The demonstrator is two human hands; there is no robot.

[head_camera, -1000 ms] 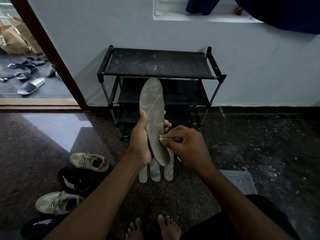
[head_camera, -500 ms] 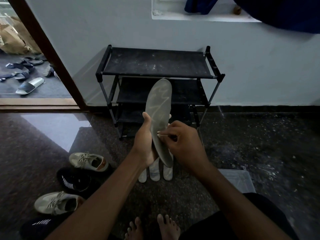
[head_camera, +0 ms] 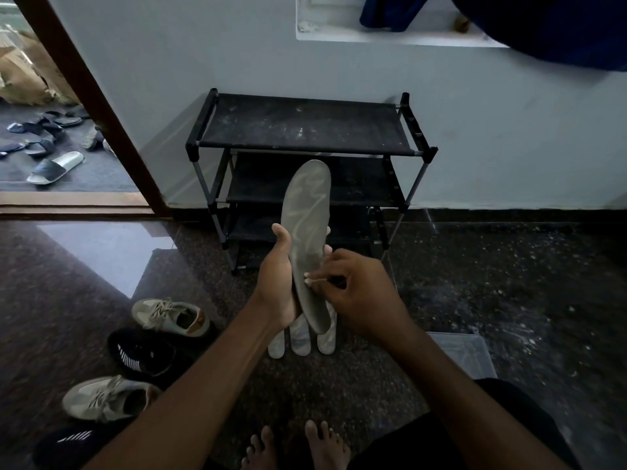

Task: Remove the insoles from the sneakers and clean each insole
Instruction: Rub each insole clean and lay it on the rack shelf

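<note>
Long grey foam insole [head_camera: 307,232] is up in front of the black three-shelf shoe rack [head_camera: 305,127], long axis nearly upright, wider end on top. Left hand [head_camera: 276,283] wraps its middle, right hand [head_camera: 356,293] pinches a small white bit [head_camera: 309,280] against it. Clear plastic tub [head_camera: 464,351] on the floor, can't tell what's inside.

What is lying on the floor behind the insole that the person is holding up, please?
Three pale insoles, side by side; only their near ends show. The held insole, the left hand gripping it and the right hand pinching a white swab cover the rest.
</note>
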